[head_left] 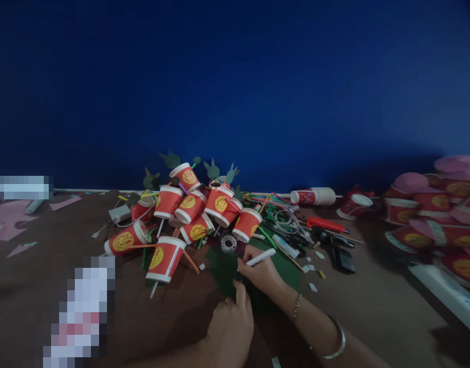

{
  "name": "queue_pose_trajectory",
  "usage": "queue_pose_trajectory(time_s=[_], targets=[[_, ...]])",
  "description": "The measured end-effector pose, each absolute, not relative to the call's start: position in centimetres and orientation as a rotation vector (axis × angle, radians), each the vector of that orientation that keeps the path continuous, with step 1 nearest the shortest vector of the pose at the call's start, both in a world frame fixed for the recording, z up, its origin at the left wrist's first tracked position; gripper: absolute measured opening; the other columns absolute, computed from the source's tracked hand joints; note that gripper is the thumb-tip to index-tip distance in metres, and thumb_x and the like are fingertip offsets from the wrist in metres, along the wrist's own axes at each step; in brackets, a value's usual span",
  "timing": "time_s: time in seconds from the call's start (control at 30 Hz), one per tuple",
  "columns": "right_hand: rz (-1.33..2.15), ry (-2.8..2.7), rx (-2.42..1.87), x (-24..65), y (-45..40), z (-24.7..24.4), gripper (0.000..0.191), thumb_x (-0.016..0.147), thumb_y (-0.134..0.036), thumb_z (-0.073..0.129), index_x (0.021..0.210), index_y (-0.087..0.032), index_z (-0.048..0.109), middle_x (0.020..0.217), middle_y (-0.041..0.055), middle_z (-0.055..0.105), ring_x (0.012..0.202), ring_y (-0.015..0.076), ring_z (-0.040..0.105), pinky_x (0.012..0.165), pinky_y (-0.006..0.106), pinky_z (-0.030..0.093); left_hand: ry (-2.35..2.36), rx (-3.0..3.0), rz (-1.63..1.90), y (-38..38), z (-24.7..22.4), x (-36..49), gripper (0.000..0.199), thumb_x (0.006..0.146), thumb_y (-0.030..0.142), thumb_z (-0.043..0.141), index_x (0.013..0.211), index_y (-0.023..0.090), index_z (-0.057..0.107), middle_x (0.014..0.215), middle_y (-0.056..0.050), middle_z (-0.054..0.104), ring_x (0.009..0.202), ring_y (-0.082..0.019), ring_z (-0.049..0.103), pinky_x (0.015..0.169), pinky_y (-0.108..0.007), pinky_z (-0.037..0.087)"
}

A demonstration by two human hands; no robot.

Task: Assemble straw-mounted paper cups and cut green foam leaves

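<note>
My right hand (260, 272) is closed around a white pen (261, 257) and rests over a sheet of dark green paper (283, 271). The pen slants up to the right; its tip is hidden by my fingers. My left hand (232, 319) lies at the paper's lower edge, one finger stretched out onto the sheet and the others partly curled, with nothing in it. A roll of tape (229, 243) sits at the paper's upper edge. Just beyond it is a pile of red paper cups (189, 204) with yellow emblems, straws and green cut-out shapes.
Red scissors or a cutter handle (326, 224), a black object (343, 259), a glue tube (286, 246) and several straws lie at the right. Farther right are stacked cups with pink pieces (434, 204) and a white power strip (445, 296). Pink paper (8, 222) lies far left.
</note>
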State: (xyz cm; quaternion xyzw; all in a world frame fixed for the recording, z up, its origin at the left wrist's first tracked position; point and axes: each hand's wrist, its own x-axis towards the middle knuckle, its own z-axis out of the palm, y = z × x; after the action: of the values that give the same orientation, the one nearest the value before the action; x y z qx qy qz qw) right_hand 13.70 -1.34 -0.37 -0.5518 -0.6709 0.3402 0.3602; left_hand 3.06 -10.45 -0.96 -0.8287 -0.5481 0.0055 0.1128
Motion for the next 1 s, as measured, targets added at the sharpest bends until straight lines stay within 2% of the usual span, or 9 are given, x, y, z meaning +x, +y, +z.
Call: queue_pose_trajectory(time_s=[0.2,0.37,0.47,1.0], targets=[[0.901,-1.739,-1.426,13.60,-1.43,-0.17,0.021,0.064,-0.020,0.055,0.051,-0.020,0.038,0.046,-0.0074,0.036,0.045,0.0076,0.031,0.042,0.020,0.024,-1.579,-2.401,0.013,-10.45,-1.10,3.16,0.032,0.076,0.009,0.051,0.107,0.009,0.061,0.100,-0.018,0.060,0.047,-0.011,0.058,0.039,-0.021,0.048],[0.918,-1.749,-1.441,13.50,-1.40,-0.03,0.022,0.066,-0.023,0.056,0.052,-0.020,0.039,0.045,-0.0071,0.038,0.044,0.0080,0.032,0.041,0.020,0.025,-1.610,-2.408,0.043,-10.43,-0.86,3.15,0.033,0.077,0.010,0.050,0.108,0.009,0.060,0.093,-0.016,0.062,0.048,-0.012,0.059,0.040,-0.021,0.049],[0.927,-1.752,-1.424,13.49,-1.34,-0.13,0.023,0.066,-0.025,0.057,0.052,-0.020,0.039,0.045,-0.0067,0.039,0.045,0.0083,0.034,0.041,0.020,0.026,-1.593,-2.412,0.026,-10.46,-0.73,3.10,0.033,0.076,0.010,0.050,0.108,0.009,0.060,0.096,-0.016,0.062,0.048,-0.012,0.059,0.040,-0.022,0.049],[0.889,-1.744,-1.405,13.46,-1.31,-0.43,0.022,0.065,-0.020,0.056,0.051,-0.019,0.039,0.046,-0.0071,0.037,0.044,0.0074,0.032,0.041,0.019,0.024,-1.548,-2.412,-0.024,-10.41,-0.65,2.99,0.032,0.072,0.007,0.051,0.102,0.009,0.063,0.100,-0.015,0.062,0.047,-0.011,0.059,0.038,-0.023,0.050]])
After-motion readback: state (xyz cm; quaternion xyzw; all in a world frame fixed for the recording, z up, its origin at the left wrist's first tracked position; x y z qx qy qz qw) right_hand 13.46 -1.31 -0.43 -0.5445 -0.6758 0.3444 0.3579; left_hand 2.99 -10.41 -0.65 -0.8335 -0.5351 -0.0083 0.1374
